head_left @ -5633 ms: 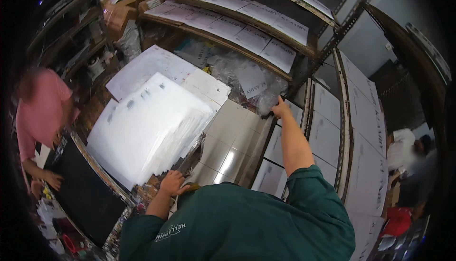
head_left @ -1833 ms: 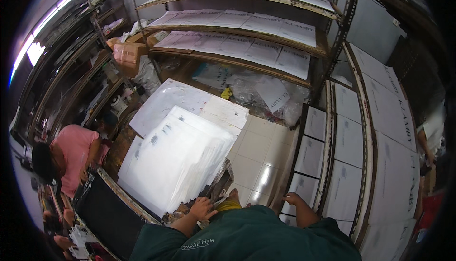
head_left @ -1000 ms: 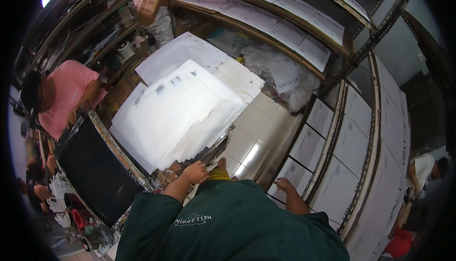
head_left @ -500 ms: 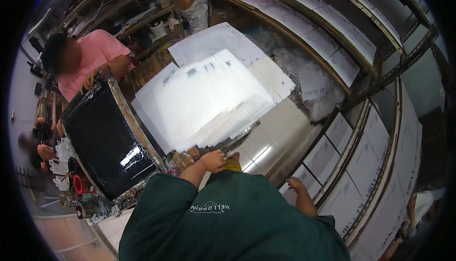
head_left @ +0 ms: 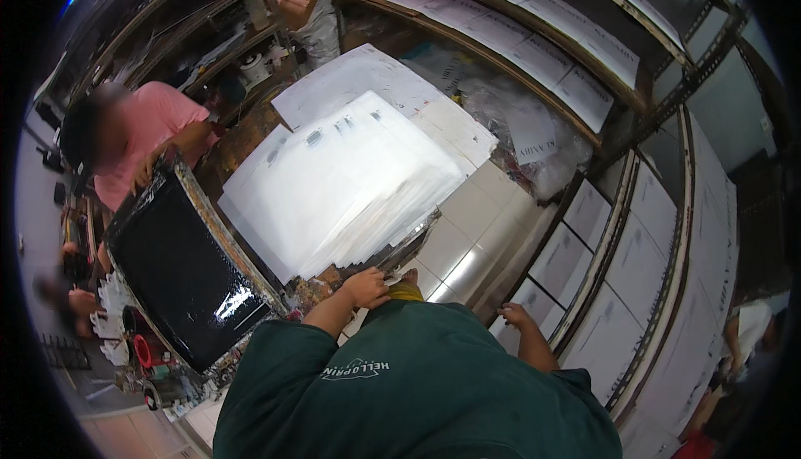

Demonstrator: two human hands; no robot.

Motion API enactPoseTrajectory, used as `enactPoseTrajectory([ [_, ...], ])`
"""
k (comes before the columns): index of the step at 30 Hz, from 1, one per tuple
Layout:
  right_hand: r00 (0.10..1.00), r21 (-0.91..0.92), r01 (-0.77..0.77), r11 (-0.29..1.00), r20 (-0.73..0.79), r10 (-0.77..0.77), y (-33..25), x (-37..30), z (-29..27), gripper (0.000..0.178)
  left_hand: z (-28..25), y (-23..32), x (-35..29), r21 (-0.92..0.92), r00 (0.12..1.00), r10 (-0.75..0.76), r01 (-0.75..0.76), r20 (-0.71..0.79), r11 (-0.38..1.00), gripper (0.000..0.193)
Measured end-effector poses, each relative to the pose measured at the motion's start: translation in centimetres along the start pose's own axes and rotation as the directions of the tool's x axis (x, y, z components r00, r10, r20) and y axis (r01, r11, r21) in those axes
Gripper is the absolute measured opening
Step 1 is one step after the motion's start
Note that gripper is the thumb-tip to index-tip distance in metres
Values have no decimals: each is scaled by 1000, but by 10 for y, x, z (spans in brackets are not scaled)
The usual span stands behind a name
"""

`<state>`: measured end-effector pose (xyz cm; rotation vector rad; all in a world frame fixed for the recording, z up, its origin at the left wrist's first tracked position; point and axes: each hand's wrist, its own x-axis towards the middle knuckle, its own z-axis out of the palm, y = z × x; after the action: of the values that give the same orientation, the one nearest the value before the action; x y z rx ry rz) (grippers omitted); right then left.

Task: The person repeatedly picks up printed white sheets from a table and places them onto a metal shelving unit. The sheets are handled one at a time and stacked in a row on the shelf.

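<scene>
My left hand (head_left: 367,288) rests at the near edge of a paint-stained table (head_left: 329,279), its fingers curled; whatever may be inside them is hidden. Just beyond it lies a large fanned stack of white sheets (head_left: 334,175), with small grey marks on the top sheet. To the left, a framed screen (head_left: 188,263) with a glossy black surface is tilted up, and a co-worker's hand (head_left: 146,171) touches its far corner. My right hand (head_left: 516,317) hangs beside the rack on the right, fingers loosely bent and apart, holding nothing I can see.
A co-worker in a pink shirt (head_left: 163,117) stands at the far left. Racks with printed white sheets (head_left: 571,250) run along the right and back. Clear plastic wrap (head_left: 501,117) is heaped behind the table. Pots and a red ring (head_left: 150,350) crowd the lower left.
The view has shifted a little, so the table, stack and racks sit slightly further left. Both my hands keep nearly the same places and poses.
</scene>
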<state>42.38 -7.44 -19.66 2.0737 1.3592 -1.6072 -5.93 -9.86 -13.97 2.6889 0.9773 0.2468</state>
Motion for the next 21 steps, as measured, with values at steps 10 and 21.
enactPoseTrajectory([
  [10, 765, -642, 370, 672, -200, -612, -188, -38, -48, 94, -87, 24, 76, -4, 654, -516, 618, -554, 787, 70],
  [21, 376, -821, 557, -128, 387, -842, -405, -45, -33, 91, -75, -40, 115, -128, 526, -795, 804, -303, 581, 88],
])
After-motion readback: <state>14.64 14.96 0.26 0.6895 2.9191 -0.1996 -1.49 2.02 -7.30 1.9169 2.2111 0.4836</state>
